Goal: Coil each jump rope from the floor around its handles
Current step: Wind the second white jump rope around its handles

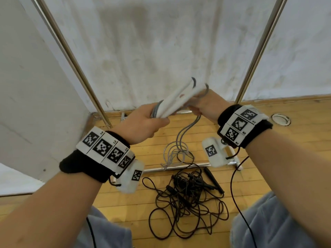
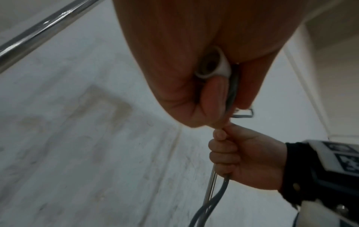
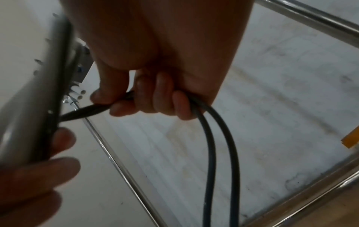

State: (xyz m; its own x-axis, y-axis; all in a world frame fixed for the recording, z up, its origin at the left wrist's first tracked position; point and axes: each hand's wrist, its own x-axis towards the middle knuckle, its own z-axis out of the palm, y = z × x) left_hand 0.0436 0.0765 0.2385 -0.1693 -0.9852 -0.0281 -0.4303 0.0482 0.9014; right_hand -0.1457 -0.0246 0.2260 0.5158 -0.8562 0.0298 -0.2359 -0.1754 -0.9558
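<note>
My left hand [image 1: 143,126] grips the two white handles [image 1: 179,99] of a jump rope, held together and slanting up to the right. A few turns of its grey rope [image 1: 184,131] lie around them. My right hand [image 1: 204,106] grips a doubled strand of that grey rope [image 3: 213,138] just beside the handles. The rest of the strand hangs down to a loose heap on the wooden floor. In the left wrist view the end of one white handle [image 2: 211,67] shows inside my fist, and my right hand [image 2: 239,159] grips the rope below. A tangled black jump rope [image 1: 188,199] lies on the floor.
A metal frame with slanted poles [image 1: 75,63] and a floor bar [image 1: 179,168] stands in front of a white sheet. A white panel [image 1: 32,104] leans at the left. A roll of tape [image 1: 280,119] lies on the floor at the right. My knees [image 1: 279,224] flank the black rope.
</note>
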